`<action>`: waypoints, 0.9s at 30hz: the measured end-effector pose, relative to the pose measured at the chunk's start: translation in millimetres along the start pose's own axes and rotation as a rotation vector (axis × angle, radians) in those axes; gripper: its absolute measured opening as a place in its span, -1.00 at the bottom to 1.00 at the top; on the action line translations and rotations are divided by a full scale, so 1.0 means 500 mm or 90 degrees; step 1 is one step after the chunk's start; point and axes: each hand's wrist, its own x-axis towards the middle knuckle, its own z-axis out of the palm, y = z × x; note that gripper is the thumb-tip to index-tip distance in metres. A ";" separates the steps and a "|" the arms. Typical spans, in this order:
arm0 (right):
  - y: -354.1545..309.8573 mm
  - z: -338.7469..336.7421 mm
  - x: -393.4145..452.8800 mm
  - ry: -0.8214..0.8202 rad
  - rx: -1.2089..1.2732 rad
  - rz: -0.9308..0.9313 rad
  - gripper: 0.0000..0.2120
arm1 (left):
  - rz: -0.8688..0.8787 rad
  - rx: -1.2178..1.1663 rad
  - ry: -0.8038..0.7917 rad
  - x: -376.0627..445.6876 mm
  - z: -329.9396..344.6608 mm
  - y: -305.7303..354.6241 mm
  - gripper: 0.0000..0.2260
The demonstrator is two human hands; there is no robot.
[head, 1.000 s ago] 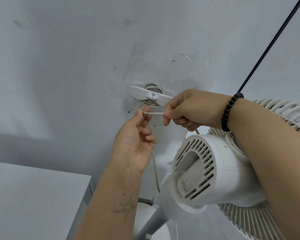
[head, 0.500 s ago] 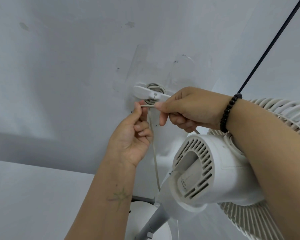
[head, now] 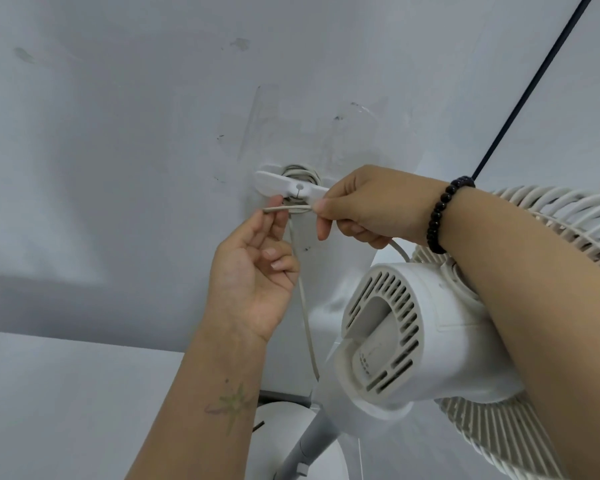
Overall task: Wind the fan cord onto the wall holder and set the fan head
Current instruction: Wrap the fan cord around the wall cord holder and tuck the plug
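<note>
The thin round cord [head: 305, 317] was beige-grey against a pale blue-grey painted wall [head: 118, 133] flecked with small dark marks. The flat plastic wall holder [head: 288, 185] was white, as was the fan's slotted motor housing [head: 413, 334]. A glossy black beaded bracelet [head: 444, 216] circled one wrist; a faded green star-shaped tattoo [head: 232, 405] marked the other forearm.

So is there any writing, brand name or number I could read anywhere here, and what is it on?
None can be read.
Fan motor housing: small marks in its rear recess, too blurred to read.
Wall cord holder: no lettering shows.
</note>
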 end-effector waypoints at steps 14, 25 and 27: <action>-0.004 0.018 -0.006 -0.149 -0.123 0.069 -0.54 | 0.060 -0.084 0.037 0.018 0.009 -0.005 -0.87; -0.006 0.009 -0.001 -0.041 -0.090 0.003 -0.74 | 0.062 0.039 0.058 0.009 0.004 0.012 -0.85; -0.008 0.012 0.000 -0.021 -0.094 -0.013 -0.74 | 0.061 0.108 0.037 0.005 -0.003 0.019 -0.86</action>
